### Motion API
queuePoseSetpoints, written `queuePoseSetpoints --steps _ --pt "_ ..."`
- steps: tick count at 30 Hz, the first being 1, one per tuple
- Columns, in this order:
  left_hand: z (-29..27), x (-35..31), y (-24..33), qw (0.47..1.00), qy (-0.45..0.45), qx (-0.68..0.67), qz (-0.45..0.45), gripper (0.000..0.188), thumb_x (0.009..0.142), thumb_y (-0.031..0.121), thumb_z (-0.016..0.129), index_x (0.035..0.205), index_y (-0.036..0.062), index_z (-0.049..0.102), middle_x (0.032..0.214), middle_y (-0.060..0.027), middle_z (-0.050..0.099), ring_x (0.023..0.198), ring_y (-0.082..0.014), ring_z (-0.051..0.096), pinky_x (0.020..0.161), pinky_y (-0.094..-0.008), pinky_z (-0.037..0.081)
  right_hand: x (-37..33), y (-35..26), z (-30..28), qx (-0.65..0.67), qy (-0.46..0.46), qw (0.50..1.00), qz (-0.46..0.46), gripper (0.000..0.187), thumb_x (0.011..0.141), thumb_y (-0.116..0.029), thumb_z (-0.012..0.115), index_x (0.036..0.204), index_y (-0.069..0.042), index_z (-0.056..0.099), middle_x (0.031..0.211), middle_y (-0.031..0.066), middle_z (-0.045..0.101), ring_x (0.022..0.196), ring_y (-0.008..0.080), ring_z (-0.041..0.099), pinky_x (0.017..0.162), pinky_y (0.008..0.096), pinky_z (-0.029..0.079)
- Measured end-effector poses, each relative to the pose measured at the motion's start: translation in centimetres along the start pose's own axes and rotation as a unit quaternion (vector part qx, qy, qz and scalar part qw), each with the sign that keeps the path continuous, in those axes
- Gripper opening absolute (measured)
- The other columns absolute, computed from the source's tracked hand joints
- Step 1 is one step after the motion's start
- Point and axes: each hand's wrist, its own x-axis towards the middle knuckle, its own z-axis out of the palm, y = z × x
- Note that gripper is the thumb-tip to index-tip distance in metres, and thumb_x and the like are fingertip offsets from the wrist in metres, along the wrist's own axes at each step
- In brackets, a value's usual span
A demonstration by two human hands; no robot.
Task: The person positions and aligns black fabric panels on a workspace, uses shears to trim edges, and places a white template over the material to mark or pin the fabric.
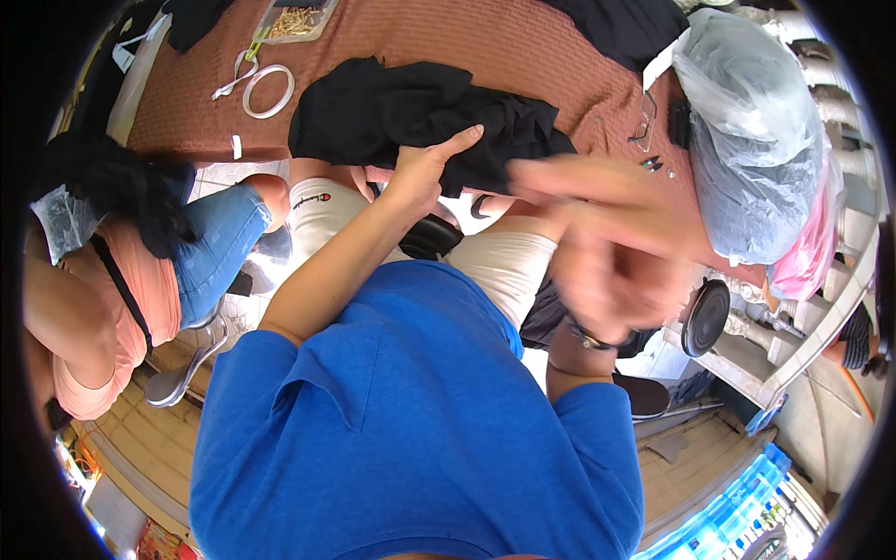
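A black cloth garment (373, 107) lies bunched across the near edge of the table, partly hanging over it above my lap. My left hand (426, 175) grips its near edge, with the thumb stretched out on top and the other fingers mostly hidden. To the right of the garment, my right hand (621, 252) is raised and smeared by motion, so its fingers cannot be made out. A dark watch (590, 338) is on that wrist.
On the brown tablecloth (210, 103) are a clear box (297, 21) of small gold-coloured pieces, a white ring-shaped roll (268, 91) and eyeglasses (644, 126). A large filled plastic bag (751, 140) stands at the right. Another person (126, 280) sits close on my left.
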Motion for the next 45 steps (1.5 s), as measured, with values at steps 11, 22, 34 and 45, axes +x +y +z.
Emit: queuePoseSetpoints --steps 11,22,34,45 --pt "0.5 -0.2 -2.1 0.966 -0.001 0.190 0.174 0.042 0.076 0.006 0.085 0.111 -0.0072 0.065 0.111 -0.0096 0.070 0.098 -0.0164 0.065 0.089 -0.0292 0.052 5.6 -13.3 -9.7 0.287 -0.094 0.939 -0.162 0.014 0.087 0.007 0.055 0.097 -0.001 0.061 0.097 0.0122 0.071 0.087 0.0215 0.068 0.079 0.0327 0.054" --pt "0.6 0.5 -2.4 0.909 0.007 0.280 0.309 0.038 0.078 0.005 0.082 0.110 -0.0068 0.066 0.108 -0.0097 0.069 0.098 -0.0179 0.063 0.091 -0.0291 0.050 6.4 -17.7 -11.1 0.358 -0.168 0.891 -0.223 0.019 0.091 0.005 0.046 0.099 0.000 0.063 0.091 0.0099 0.069 0.086 0.0208 0.068 0.084 0.0352 0.054" --pt "3.8 -0.2 0.5 0.987 -0.026 -0.001 0.156 0.020 0.089 0.009 0.072 0.104 -0.0039 0.067 0.102 -0.0103 0.071 0.090 -0.0175 0.067 0.085 -0.0299 0.054 5.3 -17.4 -11.9 0.521 -0.260 0.794 -0.175 0.006 0.095 0.004 0.048 0.094 0.005 0.053 0.089 0.0198 0.064 0.085 0.0298 0.068 0.080 0.0394 0.058" --pt "6.0 -1.3 3.9 0.996 -0.033 -0.085 0.010 0.033 0.088 0.020 0.076 0.109 -0.0031 0.066 0.110 -0.0128 0.071 0.103 -0.0207 0.069 0.096 -0.0349 0.055 4.3 -11.4 -8.2 0.577 -0.222 0.774 -0.133 0.013 0.093 0.000 0.051 0.085 -0.003 0.060 0.082 0.0145 0.065 0.078 0.0270 0.069 0.073 0.0361 0.059"
